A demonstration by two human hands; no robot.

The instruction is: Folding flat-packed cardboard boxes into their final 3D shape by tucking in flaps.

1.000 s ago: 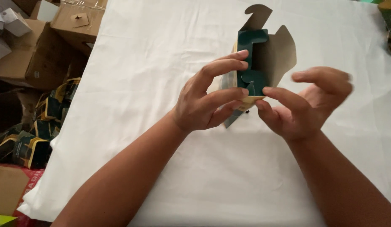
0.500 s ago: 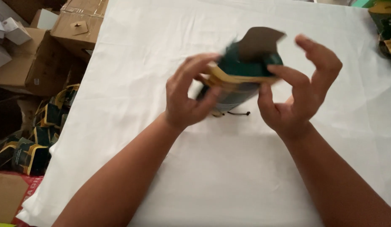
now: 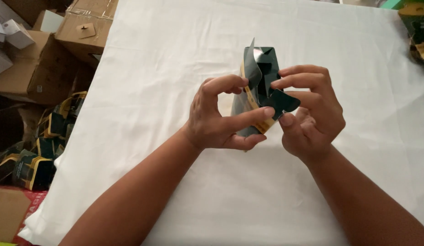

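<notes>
Standing upright between both hands (image 3: pixel 266 114), dark green carton (image 3: pixel 260 86), flaps open.

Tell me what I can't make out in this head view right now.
- Inside of the dark green carton: hidden by its own flaps.
- Carton's lower end: covered by the left hand and right hand.
- Green package at top right: cut off by the frame edge.
- Stacked packs beside the white table: partly hidden by its edge.
</notes>
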